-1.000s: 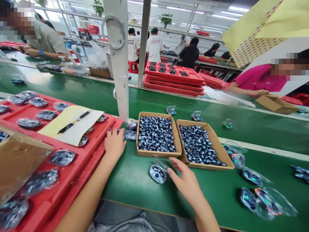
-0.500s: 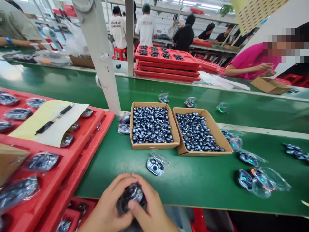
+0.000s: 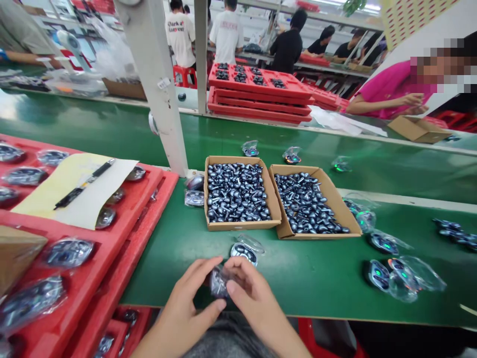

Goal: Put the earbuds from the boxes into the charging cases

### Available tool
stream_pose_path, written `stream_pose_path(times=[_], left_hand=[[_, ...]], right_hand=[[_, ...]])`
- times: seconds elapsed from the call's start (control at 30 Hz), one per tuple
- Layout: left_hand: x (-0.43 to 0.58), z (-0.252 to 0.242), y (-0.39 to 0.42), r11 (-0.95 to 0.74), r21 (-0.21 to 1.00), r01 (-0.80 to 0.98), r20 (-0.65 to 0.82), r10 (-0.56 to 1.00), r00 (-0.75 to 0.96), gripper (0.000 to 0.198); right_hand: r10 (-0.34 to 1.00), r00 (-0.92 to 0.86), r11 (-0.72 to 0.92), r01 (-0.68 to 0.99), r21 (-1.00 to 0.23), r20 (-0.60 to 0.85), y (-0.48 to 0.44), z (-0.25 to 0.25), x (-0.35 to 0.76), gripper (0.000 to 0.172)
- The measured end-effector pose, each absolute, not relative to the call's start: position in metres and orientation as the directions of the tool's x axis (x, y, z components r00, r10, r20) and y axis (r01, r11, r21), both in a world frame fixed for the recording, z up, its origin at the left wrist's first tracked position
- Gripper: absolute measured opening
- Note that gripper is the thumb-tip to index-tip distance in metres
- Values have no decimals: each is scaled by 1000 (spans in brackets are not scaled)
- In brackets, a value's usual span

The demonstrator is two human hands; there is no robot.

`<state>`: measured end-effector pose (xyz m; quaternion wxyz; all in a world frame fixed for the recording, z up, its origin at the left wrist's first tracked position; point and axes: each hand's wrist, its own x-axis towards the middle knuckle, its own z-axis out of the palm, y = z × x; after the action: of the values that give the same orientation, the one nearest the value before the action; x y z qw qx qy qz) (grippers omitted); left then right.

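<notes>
— At the near edge of the glossy green conveyor belt [image 3: 316, 283], what are the hands doing?
— The left hand [image 3: 188, 306] and the right hand [image 3: 257, 306] are both grasping a small dark case in clear plastic film [image 3: 218, 282] over the belt, fingers [image 3: 238, 272] curled around it.
— What's nearby?
— A silver oval case [image 3: 244, 252] is lying just beyond the fingers. A brown cardboard tray [image 3: 242, 225] and a second cardboard tray [image 3: 320, 234], both full of dark metallic pieces, are sitting farther away.
— Left side?
— A red moulded tray [image 3: 149, 233] is holding wrapped cases, a cream paper sheet [image 3: 74, 191] and a black pen [image 3: 84, 184]. A co-worker in a pink shirt [image 3: 391, 89] is working far right.
</notes>
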<state>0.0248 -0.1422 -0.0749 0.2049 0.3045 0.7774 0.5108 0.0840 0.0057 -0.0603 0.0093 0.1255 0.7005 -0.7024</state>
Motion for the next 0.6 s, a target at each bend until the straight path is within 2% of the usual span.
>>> stream_pose_path(times=[0.07, 0.17, 0.27, 0.4, 0.5, 0.6], left_hand=[[26, -73, -144, 279, 919, 277, -4, 711, -703, 58], [28, -71, -147, 252, 923, 290, 6, 746, -666, 63], [31, -70, -148, 231, 922, 311, 20, 773, -634, 66], [37, -68, -146, 164, 931, 326, 64, 806, -589, 67], [44, -71, -142, 101, 945, 311, 94, 827, -554, 68], [50, -76, -137, 55, 971, 231, 77, 848, -525, 70]], right_hand=[[34, -983, 181, 182, -966, -179, 11, -49, 85, 27], [-12, -986, 477, 138, -868, -163, 13, -35, 91, 44], [-63, -982, 626, 99, -773, -177, 9, -30, 97, 54], [-115, -976, 687, 57, -724, -185, 8, -36, 107, 51], [-42, -991, 654, 67, -754, -125, 12, -45, 113, 48], [87, -993, 515, 115, -849, -82, 17, -56, 117, 32]])
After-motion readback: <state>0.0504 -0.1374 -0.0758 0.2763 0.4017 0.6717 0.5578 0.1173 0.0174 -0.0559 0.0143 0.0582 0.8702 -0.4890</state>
